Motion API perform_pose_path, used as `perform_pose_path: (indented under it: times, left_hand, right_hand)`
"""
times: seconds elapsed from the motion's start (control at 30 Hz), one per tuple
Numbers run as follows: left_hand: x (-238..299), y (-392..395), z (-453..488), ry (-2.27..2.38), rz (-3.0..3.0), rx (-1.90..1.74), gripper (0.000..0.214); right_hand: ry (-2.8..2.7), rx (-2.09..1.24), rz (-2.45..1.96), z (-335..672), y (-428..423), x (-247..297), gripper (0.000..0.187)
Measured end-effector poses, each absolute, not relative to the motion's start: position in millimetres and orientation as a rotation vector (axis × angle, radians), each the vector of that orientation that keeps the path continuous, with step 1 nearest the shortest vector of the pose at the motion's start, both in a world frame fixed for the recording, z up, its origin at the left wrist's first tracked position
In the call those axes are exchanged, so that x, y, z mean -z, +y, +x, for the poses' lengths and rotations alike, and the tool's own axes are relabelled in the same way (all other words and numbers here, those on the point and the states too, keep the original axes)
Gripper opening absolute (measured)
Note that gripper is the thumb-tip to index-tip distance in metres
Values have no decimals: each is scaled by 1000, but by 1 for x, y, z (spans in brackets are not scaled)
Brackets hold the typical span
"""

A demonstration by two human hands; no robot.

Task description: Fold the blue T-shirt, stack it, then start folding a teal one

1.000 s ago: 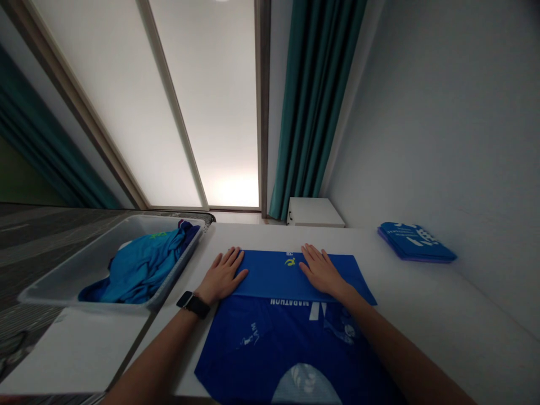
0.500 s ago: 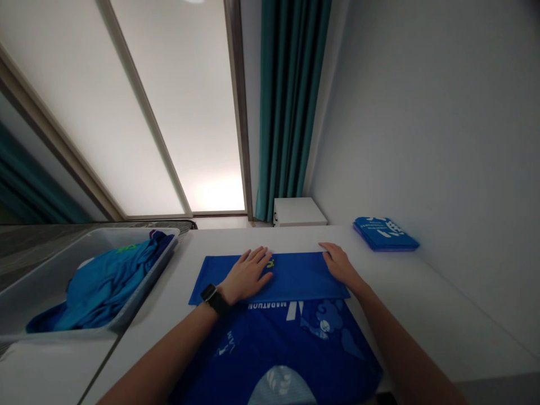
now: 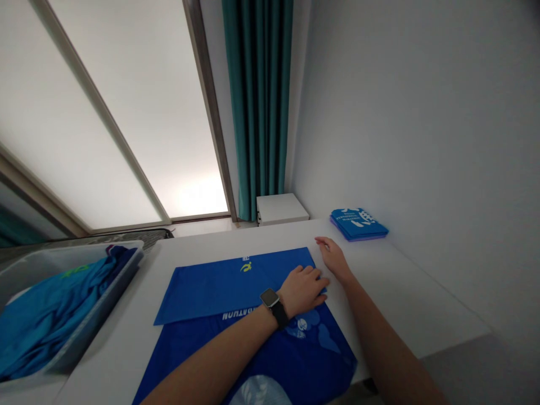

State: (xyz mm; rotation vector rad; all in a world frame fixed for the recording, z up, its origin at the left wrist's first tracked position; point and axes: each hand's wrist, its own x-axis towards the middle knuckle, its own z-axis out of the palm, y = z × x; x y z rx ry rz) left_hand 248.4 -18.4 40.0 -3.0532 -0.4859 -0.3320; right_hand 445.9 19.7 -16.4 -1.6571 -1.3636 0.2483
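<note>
A blue T-shirt (image 3: 219, 287) lies flat on the white table (image 3: 400, 292), its far part folded over toward me, with a small yellow logo showing. My left hand (image 3: 301, 289), with a watch on the wrist, rests flat on the right end of the folded band, fingers stretched out. Just beyond it, at the shirt's right edge, my right hand (image 3: 333, 259) lies on the table with its fingers extended, touching the cloth's corner. Neither hand grips anything that I can see.
A grey bin (image 3: 105, 292) with several crumpled blue garments (image 3: 46, 315) stands at the left. A folded blue stack (image 3: 358, 223) lies at the table's far right by the wall. A white cabinet (image 3: 280, 208) and teal curtain (image 3: 257, 101) stand behind.
My left hand has slid rightward along the folded band to its right end. My right hand stays at the right edge. The view has turned to the right.
</note>
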Motion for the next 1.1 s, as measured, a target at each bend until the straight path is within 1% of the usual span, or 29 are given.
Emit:
perform_pose_path:
  times: [0.13, 0.3, 0.4, 0.5, 0.63, 0.73, 0.83, 1.1]
  left_hand:
    - [-38, -21, 254, -491, -3050, 290, 16]
    - [-40, -16, 251, -568, -3116, 331, 17]
    - [-43, -8, 246, -687, -3216, 433, 12]
    - [-50, 3, 237, -874, -3305, 645, 2]
    - [-58, 22, 219, -1178, -3354, 976, 9]
    - [-61, 34, 206, -1354, -3311, 1141, 12]
    - [-61, 39, 196, -1440, -3299, 1197, 15]
    - [-61, 32, 189, -1420, -3319, 1223, 19]
  right_hand:
    - [-1346, -253, -1654, 445, 20, 18, 35]
    - [-1332, -260, -1667, 442, 18, 13, 35]
    - [-1322, -266, -1690, 439, 16, 8, 35]
    - [-1306, -318, -1725, 434, 12, 3, 37]
    - [-1299, -419, -1756, 427, 8, -3, 38]
    - [-1315, -454, -1769, 424, 8, -6, 37]
    - [-1337, -492, -1751, 420, 8, -5, 37]
    - [-1376, -547, -1719, 411, 16, 2, 36]
